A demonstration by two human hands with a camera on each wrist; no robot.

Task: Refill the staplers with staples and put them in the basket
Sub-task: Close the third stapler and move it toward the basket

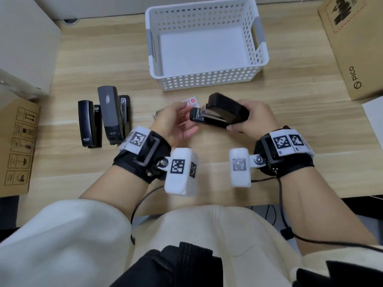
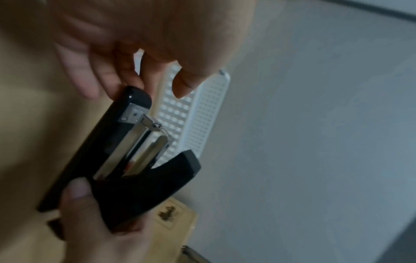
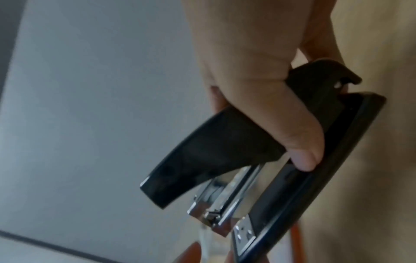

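1. Basket [image 1: 207, 83]: one, white, perforated, at the far side of the desk [image 1: 290, 125]; nothing inside. No stapler delivered yet, so the putting-away step is judged not begun.
2. Staplers: three in total.
   - Held stapler [image 1: 222, 113]: one, black, above the desk just in front of the basket, top cover hinged up, metal staple channel [image 2: 135, 142] exposed. Whether staples sit in the channel: cannot tell.
   - Small black stapler [image 1: 89, 123]: one, lying on the desk to the left, apparently untouched.
   - Larger grey-topped stapler [image 1: 113, 114]: one, just beside the small one, likewise lying on the desk.
3. Staple box [image 1: 191, 102]: one, red and white, on the desk behind the hands, mostly hidden.
4. Right hand [image 1: 257, 119]: wrapped round the rear of the held stapler, thumb across its side.
5. Left hand [image 1: 176, 121]: fingers loosely extended, tips near the stapler's nose; anything pinched between them: cannot tell.
6. Progress, as judged: first of three refills in hand; two refills and three placements remaining.
7. Cardboard boxes: two, one at the left edge [image 1: 18, 148], one at the right [image 1: 356, 48].
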